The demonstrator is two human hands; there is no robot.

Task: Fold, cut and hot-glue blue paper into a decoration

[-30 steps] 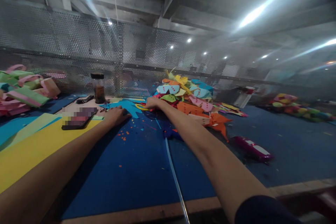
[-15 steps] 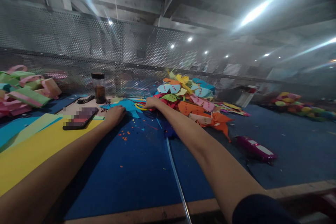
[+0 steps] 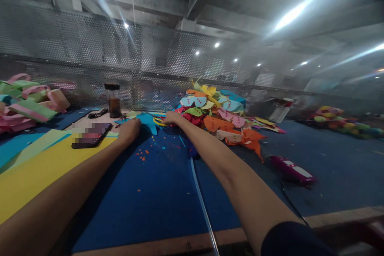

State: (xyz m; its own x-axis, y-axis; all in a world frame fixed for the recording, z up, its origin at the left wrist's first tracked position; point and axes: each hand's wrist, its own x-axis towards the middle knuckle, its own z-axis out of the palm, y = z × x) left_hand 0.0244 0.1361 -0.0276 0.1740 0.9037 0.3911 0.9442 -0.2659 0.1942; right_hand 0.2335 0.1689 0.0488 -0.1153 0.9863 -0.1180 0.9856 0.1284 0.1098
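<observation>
Left hand (image 3: 131, 129) shifts slightly toward nine o'clock, and blue paper (image 3: 148, 122) seems to follow; right hand (image 3: 172, 118) is beside yellow loop (image 3: 158, 123). Either hand's grasp I cannot tell.

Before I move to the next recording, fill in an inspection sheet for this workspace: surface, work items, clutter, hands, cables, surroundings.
Surface: dark blue tabletop, with small orange paper scraps.
Work items: bright blue paper; yellow loop-shaped object.
Clutter: multicoloured folded-paper heap; black rectangular phone; clear, dark-lidded jar; glossy purple device.
Hands: left hand left of the blue paper; right hand beside the yellow loop; fingers' grip unclear.
Cables: thin black cord near the purple device.
Surroundings: grey perforated screen behind; bright ceiling lamps.
</observation>
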